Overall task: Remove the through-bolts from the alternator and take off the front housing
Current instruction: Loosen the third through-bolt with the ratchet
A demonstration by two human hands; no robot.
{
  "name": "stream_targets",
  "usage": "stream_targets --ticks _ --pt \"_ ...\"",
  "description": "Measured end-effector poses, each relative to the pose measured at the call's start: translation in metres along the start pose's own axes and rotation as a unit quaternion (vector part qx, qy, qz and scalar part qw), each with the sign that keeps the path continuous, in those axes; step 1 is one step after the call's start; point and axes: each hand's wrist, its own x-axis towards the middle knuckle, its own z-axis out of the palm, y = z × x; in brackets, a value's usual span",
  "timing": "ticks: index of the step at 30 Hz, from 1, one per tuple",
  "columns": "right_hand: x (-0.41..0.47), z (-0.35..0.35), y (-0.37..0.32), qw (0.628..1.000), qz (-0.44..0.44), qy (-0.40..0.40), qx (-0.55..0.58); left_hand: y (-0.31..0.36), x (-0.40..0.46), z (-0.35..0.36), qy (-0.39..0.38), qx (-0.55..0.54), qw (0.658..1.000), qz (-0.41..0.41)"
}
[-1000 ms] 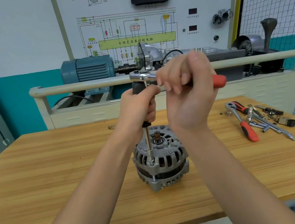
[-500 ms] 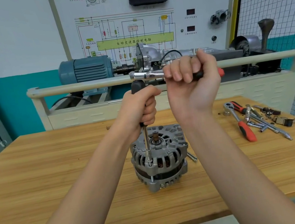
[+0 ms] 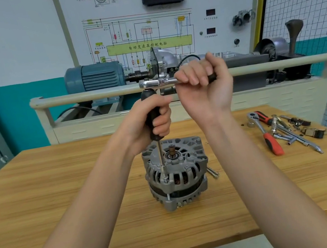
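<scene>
So the alternator [image 3: 175, 174] is sitting upright on the wooden counter [image 3: 63, 207], dead center of the frame, shaft end pointing up. My left hand [image 3: 147, 122] is wrapped around the black grip of the extension driver [image 3: 152, 115], which stands vertical with its socket down on a through-bolt [image 3: 165, 180] at the front-left edge of the front housing [image 3: 177, 160]. My right hand [image 3: 204, 90] is clenched around the handle of the ratchet [image 3: 157, 83], held level across the top of the driver, just above center of the frame. Two loose bolts [image 3: 212, 172] are lying on the counter right beside the alternator's right side. Over at the right of the frame there's a second ratchet with a red handle [image 3: 267, 134] and a little pile of other tools [image 3: 293, 131], well apart from the alternator.
</scene>
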Motion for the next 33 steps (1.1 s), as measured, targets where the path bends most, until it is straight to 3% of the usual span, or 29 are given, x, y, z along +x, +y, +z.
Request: stream_targets --ticks 4,8,10,12,14,17,21,25,29,33 --pt "0.008 -0.002 0.002 0.996 -0.008 0.068 0.064 -0.002 0.005 0.005 -0.005 -0.007 1.000 -0.005" --pt "-0.011 0.007 0.010 0.992 -0.106 0.012 -0.073 -0.005 0.006 0.011 0.092 0.015 0.996 0.009" --pt "-0.024 0.013 0.020 0.955 -0.208 -0.054 -0.203 -0.007 0.008 0.016 0.158 0.037 0.986 0.029" --pt "-0.034 0.018 0.032 0.893 -0.305 -0.102 -0.314 -0.010 0.009 0.022 0.201 0.052 0.977 0.051" --pt "-0.038 0.022 0.039 0.869 -0.333 -0.107 -0.351 -0.011 0.008 0.025 0.221 0.058 0.972 0.062" --pt "-0.032 0.019 0.032 0.903 -0.292 -0.101 -0.299 -0.010 0.007 0.022 0.225 0.058 0.971 0.063" --pt "-0.010 0.005 0.007 0.987 -0.112 -0.044 -0.110 -0.011 0.006 0.011 0.133 0.045 0.988 0.056" --pt "0.010 -0.007 -0.004 0.997 -0.010 0.067 0.035 -0.007 0.003 0.001 0.003 -0.005 1.000 0.012" --pt "0.009 -0.005 -0.001 0.996 -0.012 0.072 0.058 -0.006 0.006 0.002 -0.030 -0.015 0.999 -0.032" --pt "-0.009 0.003 0.006 0.994 -0.102 0.017 -0.046 -0.010 0.005 0.008 0.048 0.012 0.999 -0.003"
